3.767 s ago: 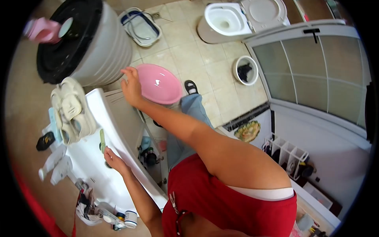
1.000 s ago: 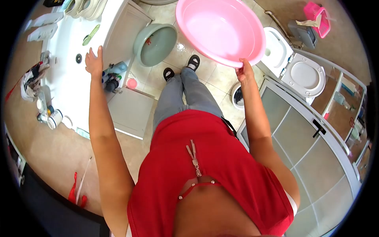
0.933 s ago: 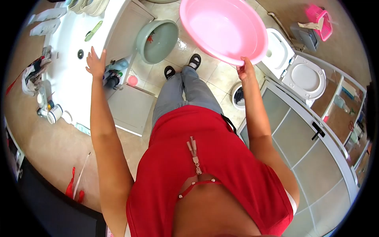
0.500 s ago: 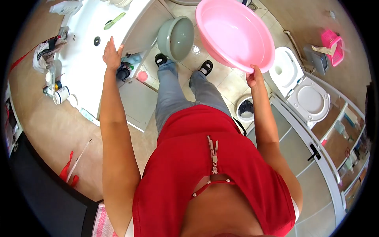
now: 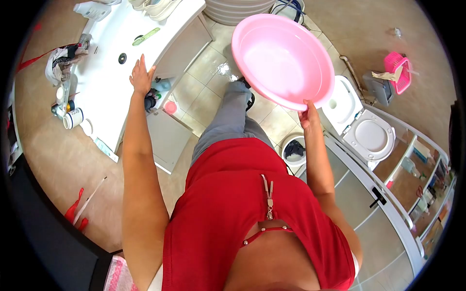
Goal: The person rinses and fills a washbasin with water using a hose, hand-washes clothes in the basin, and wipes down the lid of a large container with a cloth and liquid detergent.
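A large pink plastic basin (image 5: 286, 63) hangs tilted in front of me, its inside facing up with nothing seen in it. My right hand (image 5: 309, 116) grips its near rim, thumb on the rim and fingers beneath. Fingers spread, my left hand (image 5: 142, 76) is over the front edge of the white sink counter (image 5: 104, 102) and holds nothing. Close to it on the counter lies a light green brush-like tool (image 5: 145, 36). Below that hand, bottles (image 5: 160, 86) show inside the cabinet.
On the right stand an open toilet (image 5: 373, 138), a small bin (image 5: 294, 150) with a black bag, and a pink basket (image 5: 398, 72) on the wall. A ribbed grey tub (image 5: 238, 10) is at the far end. The floor tiles (image 5: 196, 77) look wet. Pale shoes (image 5: 158, 7) sit on the counter.
My legs have shifted right, with the feet now partly under the pink basin. The grey-green basin on the floor is no longer visible. My right hand keeps its grip; my left stays spread by the counter.
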Motion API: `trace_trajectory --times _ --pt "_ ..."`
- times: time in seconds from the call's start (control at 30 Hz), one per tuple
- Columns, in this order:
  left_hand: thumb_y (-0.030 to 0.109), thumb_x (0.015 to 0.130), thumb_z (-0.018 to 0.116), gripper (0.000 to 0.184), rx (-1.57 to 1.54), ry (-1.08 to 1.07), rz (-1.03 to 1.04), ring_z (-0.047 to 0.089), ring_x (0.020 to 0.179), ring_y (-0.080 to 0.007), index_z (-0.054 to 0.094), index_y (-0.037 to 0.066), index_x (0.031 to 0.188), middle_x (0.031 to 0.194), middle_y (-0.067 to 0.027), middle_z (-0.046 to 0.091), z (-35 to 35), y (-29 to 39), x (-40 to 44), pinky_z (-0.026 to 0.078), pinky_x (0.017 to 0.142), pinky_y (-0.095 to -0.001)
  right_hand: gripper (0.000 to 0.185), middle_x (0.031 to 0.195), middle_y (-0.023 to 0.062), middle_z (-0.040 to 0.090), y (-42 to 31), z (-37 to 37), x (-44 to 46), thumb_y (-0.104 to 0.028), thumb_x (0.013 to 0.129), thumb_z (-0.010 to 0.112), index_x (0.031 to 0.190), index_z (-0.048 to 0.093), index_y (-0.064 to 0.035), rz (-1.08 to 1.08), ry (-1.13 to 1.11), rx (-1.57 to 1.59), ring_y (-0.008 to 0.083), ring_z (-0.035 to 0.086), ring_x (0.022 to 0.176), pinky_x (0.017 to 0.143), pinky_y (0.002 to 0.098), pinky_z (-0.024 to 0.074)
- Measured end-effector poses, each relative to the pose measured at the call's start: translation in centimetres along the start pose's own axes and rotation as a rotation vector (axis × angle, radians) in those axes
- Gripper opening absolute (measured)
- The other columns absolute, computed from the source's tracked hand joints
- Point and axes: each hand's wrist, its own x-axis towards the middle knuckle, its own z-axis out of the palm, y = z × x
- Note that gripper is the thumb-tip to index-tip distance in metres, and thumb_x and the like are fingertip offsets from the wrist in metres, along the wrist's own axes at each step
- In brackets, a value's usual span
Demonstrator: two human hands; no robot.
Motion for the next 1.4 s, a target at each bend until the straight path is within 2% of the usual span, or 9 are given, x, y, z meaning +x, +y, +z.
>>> trace_trajectory --times 0.2,0.4,0.63,0.8,0.97,1.1,1.17,1.2,1.4 --pt "0.051 0.087 0.048 0.07 0.011 -0.017 -0.018 0.022 0.133 -0.0373 0.014 0.027 0.144 0.146 -0.0171 0.021 -0.4 0.4 -0.2 0.015 0.102 -0.0633 0.025 0.083 0.0035 0.062 -1.2 -0.8 -3.6 -0.016 0.078 0.064 0.099 0.056 -0.0068 -0.131 0.009 -0.102 0.0131 0.061 0.069 0.054 0.0238 0.0519" --pt "0.052 0.085 0.051 0.073 0.043 -0.017 -0.052 0.022 0.134 -0.0322 0.016 0.028 0.144 0.146 -0.0144 0.022 0.7 -0.3 0.4 0.016 0.102 -0.0633 0.045 0.101 0.0113 0.061 -4.1 -0.5 -8.6 -0.011 0.075 0.064 0.116 0.05 0.0017 -0.347 -0.144 -0.168 0.0221 0.062 0.086 0.069 0.0346 0.0548" --pt "0.052 0.086 0.049 0.073 0.009 -0.102 -0.145 0.013 0.138 -0.0309 0.011 0.029 0.145 0.149 -0.012 0.018 -1.1 1.7 -0.3 0.01 0.107 -0.0589 0.043 0.097 0.0117 0.063 -7.0 2.9 -14.9 -0.015 0.076 0.061 0.113 0.051 0.0046 -0.405 -0.211 -0.346 0.0219 0.063 0.083 0.07 0.032 0.0538" --pt "0.064 0.076 0.052 0.086 -0.123 -0.062 -0.08 0.008 0.139 -0.0317 0.018 0.025 0.145 0.15 -0.0138 0.013 -0.8 0.7 -0.3 0.004 0.107 -0.0578 0.042 0.105 0.0138 0.059 -7.5 5.3 -15.8 -0.014 0.08 0.057 0.115 0.049 0.0064 -0.372 -0.326 -0.286 0.0233 0.06 0.093 0.081 0.0333 0.0491" --pt "0.061 0.079 0.053 0.081 -0.136 0.014 0.058 0.01 0.139 -0.0318 0.023 0.022 0.144 0.15 -0.0144 0.013 -1.1 0.1 -2.6 0.005 0.107 -0.0571 0.039 0.104 0.0125 0.06 -7.6 3.6 -13.2 -0.017 0.081 0.057 0.113 0.051 0.0047 -0.252 -0.293 -0.181 0.0237 0.058 0.095 0.083 0.0344 0.0471" --pt "0.045 0.081 0.06 0.069 -0.115 0.277 0.223 0.013 0.138 -0.0323 0.033 0.02 0.14 0.149 -0.0141 0.017 -1.4 1.8 -5.2 0.008 0.106 -0.0574 0.031 0.094 0.0072 0.063 -6.9 0.9 -13.2 -0.018 0.081 0.058 0.105 0.055 0.0005 -0.245 -0.146 -0.089 0.0183 0.062 0.081 0.069 0.0293 0.05" --pt "0.038 0.081 0.061 0.065 -0.051 0.235 0.292 0.015 0.137 -0.0327 0.035 0.02 0.139 0.149 -0.0138 0.018 -1.6 3.2 -6.4 0.011 0.106 -0.0576 0.026 0.087 0.0037 0.065 -6.2 -2.1 -11.6 -0.019 0.081 0.059 0.101 0.057 -0.0024 -0.251 -0.071 -0.054 0.0148 0.062 0.073 0.06 0.0255 0.0502" --pt "0.035 0.082 0.062 0.064 -0.023 0.215 0.329 0.016 0.137 -0.0329 0.037 0.02 0.138 0.149 -0.0137 0.018 -1.2 4.2 -6.6 0.012 0.105 -0.0577 0.018 0.08 0.0003 0.065 -5.8 -3.1 -11.2 -0.018 0.08 0.06 0.094 0.058 -0.0073 -0.256 -0.022 -0.024 0.011 0.061 0.063 0.05 0.0208 0.048" --pt "0.031 0.083 0.06 0.063 0.029 0.342 0.205 0.018 0.136 -0.0328 0.034 0.02 0.139 0.148 -0.0138 0.021 1.1 6.5 -4.9 0.014 0.105 -0.0575 0.015 0.074 0.0012 0.064 -3.8 -12.6 -2.2 -0.017 0.079 0.061 0.091 0.056 -0.0104 -0.21 0.222 0.228 0.017 0.061 0.058 0.042 0.0258 0.0456"
